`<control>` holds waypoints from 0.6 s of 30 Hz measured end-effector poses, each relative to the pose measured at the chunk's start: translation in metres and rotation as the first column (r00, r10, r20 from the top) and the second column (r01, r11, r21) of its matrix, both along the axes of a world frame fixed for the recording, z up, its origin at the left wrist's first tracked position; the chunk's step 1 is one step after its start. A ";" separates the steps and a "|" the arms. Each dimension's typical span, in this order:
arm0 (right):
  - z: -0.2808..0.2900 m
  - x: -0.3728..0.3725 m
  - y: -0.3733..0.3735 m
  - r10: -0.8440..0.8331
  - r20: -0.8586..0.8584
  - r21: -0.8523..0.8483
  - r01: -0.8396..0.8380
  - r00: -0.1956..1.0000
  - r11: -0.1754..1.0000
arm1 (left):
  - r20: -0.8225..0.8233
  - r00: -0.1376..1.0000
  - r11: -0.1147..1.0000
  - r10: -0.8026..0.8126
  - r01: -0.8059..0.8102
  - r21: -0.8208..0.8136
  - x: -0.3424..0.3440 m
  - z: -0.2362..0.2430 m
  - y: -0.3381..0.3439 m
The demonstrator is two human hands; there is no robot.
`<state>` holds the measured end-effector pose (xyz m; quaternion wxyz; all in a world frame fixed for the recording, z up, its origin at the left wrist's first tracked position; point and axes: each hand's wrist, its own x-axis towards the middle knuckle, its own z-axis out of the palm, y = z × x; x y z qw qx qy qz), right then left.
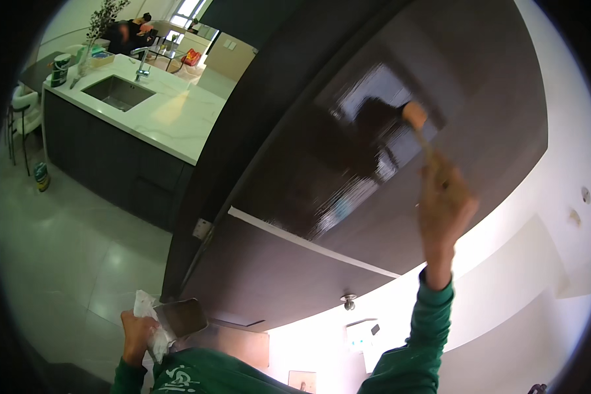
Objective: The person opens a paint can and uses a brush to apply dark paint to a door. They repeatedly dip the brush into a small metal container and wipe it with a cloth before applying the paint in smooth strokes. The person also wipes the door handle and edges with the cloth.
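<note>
My right hand (446, 203) is closed round the handle of a paintbrush, slightly blurred. The light-coloured brush head (414, 115) touches or nearly touches a large dark brown door panel (276, 272). Around the brush the panel's surface is wet-looking and glossy, with reflections in it; below a pale strip (295, 240) running across, it looks duller. Low on the left, my left hand (136, 333) grips a small rectangular container (184, 318) with brownish contents. White crumpled paper or cloth (159, 338) sits between that hand and the container.
Beyond the panel's left edge stands a kitchen island (184, 134) with a sink (118, 93) and tap (142, 65). A dark bucket (60, 69) is on its top; a can (41, 176) stands on the floor. A person (128, 36) is at the back.
</note>
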<state>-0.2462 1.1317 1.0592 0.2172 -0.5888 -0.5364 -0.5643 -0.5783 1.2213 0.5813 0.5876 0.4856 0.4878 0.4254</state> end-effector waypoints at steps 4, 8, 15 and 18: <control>-0.079 -0.002 -0.016 0.100 -0.051 -0.158 -0.107 0.994 0.982 | -0.355 0.930 0.931 -0.098 0.212 0.298 -0.001 -0.033 0.008; -0.129 -0.010 -0.040 0.120 -0.320 -0.236 -0.202 0.940 0.950 | -0.298 0.938 0.895 -0.178 0.281 0.347 0.005 -0.002 0.003; -0.170 -0.043 -0.105 -0.012 -0.982 -0.083 -0.379 0.187 0.921 | -0.104 0.986 0.983 -0.129 0.113 -0.147 0.013 0.077 -0.009; -0.194 -0.033 -0.110 -0.134 -0.990 -0.104 -0.407 -0.045 0.908 | -0.146 0.973 0.976 -0.180 0.158 -0.146 0.016 0.099 -0.011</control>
